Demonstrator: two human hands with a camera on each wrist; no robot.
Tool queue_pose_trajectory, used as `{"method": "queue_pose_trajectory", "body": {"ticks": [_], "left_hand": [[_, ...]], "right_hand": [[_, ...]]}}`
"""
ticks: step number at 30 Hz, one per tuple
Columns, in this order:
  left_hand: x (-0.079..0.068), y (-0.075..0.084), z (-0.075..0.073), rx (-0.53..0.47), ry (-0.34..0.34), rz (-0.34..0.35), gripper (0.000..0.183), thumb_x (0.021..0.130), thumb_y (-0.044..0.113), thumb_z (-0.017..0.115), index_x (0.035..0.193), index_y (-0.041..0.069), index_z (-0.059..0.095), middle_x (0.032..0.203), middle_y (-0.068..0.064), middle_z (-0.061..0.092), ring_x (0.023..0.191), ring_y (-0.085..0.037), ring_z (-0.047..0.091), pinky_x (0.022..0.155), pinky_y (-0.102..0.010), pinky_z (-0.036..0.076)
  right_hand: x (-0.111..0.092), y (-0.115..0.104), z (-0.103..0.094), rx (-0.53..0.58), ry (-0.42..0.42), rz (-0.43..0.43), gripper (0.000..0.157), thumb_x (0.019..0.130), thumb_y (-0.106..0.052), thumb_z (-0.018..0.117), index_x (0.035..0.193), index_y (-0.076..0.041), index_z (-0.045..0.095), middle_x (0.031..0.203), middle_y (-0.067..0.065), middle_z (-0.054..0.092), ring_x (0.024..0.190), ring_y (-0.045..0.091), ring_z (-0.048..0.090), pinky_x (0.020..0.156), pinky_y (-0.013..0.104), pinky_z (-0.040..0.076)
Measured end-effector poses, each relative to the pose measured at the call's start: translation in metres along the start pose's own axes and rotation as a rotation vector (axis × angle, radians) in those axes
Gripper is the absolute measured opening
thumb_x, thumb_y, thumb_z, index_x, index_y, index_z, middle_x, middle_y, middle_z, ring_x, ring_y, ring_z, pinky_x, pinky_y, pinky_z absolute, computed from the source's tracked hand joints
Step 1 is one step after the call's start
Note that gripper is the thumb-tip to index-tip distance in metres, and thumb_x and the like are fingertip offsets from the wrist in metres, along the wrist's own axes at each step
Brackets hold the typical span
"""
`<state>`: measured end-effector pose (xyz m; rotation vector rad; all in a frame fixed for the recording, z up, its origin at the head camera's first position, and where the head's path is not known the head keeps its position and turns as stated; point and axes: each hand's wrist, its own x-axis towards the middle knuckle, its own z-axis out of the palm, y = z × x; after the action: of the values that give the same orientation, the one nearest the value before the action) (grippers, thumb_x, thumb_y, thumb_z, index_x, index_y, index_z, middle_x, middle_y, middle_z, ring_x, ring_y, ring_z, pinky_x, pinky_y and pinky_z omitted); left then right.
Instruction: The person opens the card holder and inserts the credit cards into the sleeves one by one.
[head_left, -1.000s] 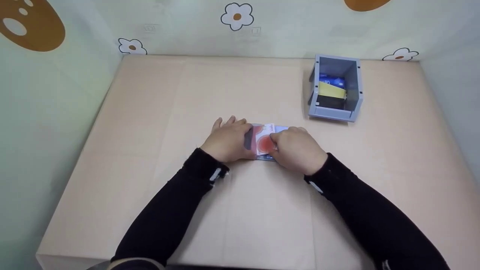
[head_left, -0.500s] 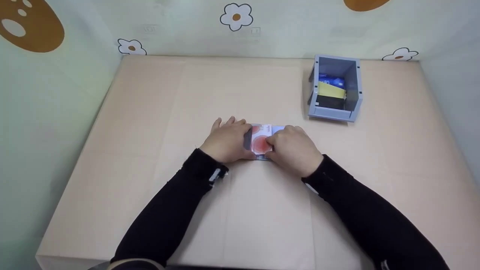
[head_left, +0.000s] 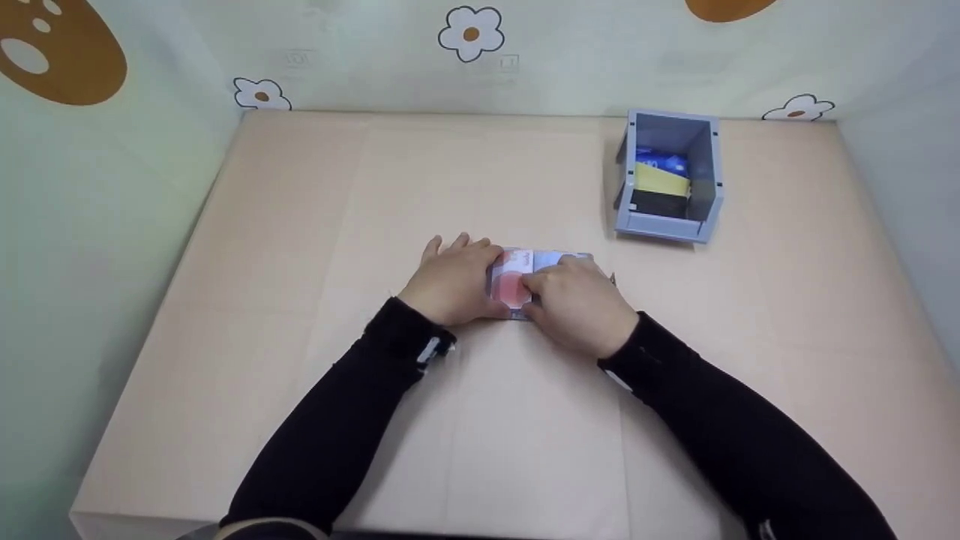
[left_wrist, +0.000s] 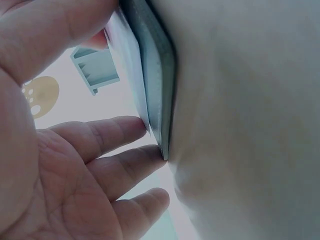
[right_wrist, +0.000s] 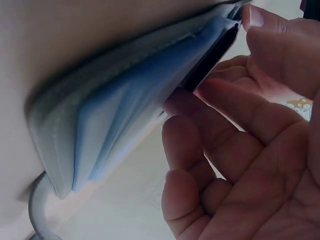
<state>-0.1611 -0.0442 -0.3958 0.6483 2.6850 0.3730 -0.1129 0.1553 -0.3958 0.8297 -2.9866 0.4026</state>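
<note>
An opened card holder (head_left: 551, 258) with clear bluish sleeves (right_wrist: 125, 117) lies flat on the table. My left hand (head_left: 454, 285) holds its left end, thumb at the near edge and fingers at the far edge. In the left wrist view, the holder's grey-green cover (left_wrist: 162, 75) shows side-on beside those fingers. My right hand (head_left: 581, 304) pinches a white card with a red circle (head_left: 512, 283) by its right edge, over the left half of the holder. The card's left edge reaches close to the left thumb. A thin grey strap (right_wrist: 37, 207) curves from the holder's end.
A grey-blue bin (head_left: 667, 225) stands at the back right of the table (head_left: 360, 420). It contains a blue packet (head_left: 660, 160), a yellow item (head_left: 660, 180) and a black item (head_left: 660, 204). Walls with printed flowers border the table behind and at the sides.
My right hand has slid the card leftward into the left half of the holder, uncovering more of the right-hand sleeve. The left hand has stayed in place.
</note>
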Motion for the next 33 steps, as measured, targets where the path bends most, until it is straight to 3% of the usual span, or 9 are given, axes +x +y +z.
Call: {"method": "queue_pose_trajectory", "body": {"ticks": [5,13,19,25,29,33], "left_hand": [[0.001,-0.001,0.001,0.006,0.014,0.004,0.09,0.083,0.06,0.08,0.155,0.015,0.051,0.165,-0.013,0.046,0.157,-0.041,0.034,0.128,-0.068,0.015],[0.001,0.0,0.002,0.017,0.027,0.004,0.092,0.084,0.064,0.078,0.156,0.014,0.05,0.164,-0.012,0.047,0.156,-0.041,0.035,0.127,-0.067,0.016],[0.0,0.0,0.001,0.012,0.022,-0.002,0.093,0.084,0.066,0.077,0.156,0.013,0.05,0.165,-0.014,0.045,0.157,-0.041,0.034,0.128,-0.066,0.015],[0.0,0.001,0.0,0.005,0.019,-0.002,0.093,0.085,0.068,0.074,0.156,0.014,0.05,0.165,-0.014,0.046,0.157,-0.042,0.033,0.128,-0.067,0.014],[-0.002,0.0,-0.001,-0.01,0.019,-0.001,0.087,0.087,0.063,0.074,0.155,0.014,0.052,0.165,-0.014,0.045,0.157,-0.043,0.032,0.128,-0.067,0.013],[-0.004,0.0,-0.006,-0.041,0.034,-0.015,0.085,0.09,0.062,0.073,0.156,0.014,0.05,0.167,-0.012,0.043,0.159,-0.042,0.029,0.129,-0.065,0.011]], "right_hand": [[0.0,0.0,-0.003,0.046,0.006,0.031,0.015,0.096,-0.019,0.074,0.102,-0.005,0.079,0.093,0.012,0.08,0.087,0.037,0.068,0.092,0.054,0.052],[0.001,-0.001,0.0,0.062,-0.022,0.012,0.012,0.098,-0.018,0.07,0.096,-0.008,0.076,0.088,0.01,0.078,0.082,0.033,0.065,0.081,0.05,0.051],[0.002,0.001,0.001,0.075,-0.017,-0.005,0.012,0.098,-0.018,0.07,0.102,-0.008,0.077,0.095,0.01,0.079,0.084,0.034,0.065,0.081,0.049,0.052],[0.001,0.005,-0.002,0.103,-0.02,-0.001,0.024,0.095,-0.019,0.073,0.115,-0.007,0.078,0.106,0.009,0.081,0.09,0.036,0.067,0.092,0.053,0.051],[0.001,0.01,-0.012,0.123,-0.046,0.046,0.034,0.095,-0.022,0.075,0.125,-0.005,0.075,0.115,0.01,0.08,0.095,0.035,0.067,0.094,0.052,0.052],[0.001,0.02,-0.028,0.132,-0.058,0.124,0.04,0.099,-0.024,0.073,0.132,-0.003,0.072,0.126,0.013,0.076,0.11,0.036,0.069,0.102,0.052,0.052]]}}
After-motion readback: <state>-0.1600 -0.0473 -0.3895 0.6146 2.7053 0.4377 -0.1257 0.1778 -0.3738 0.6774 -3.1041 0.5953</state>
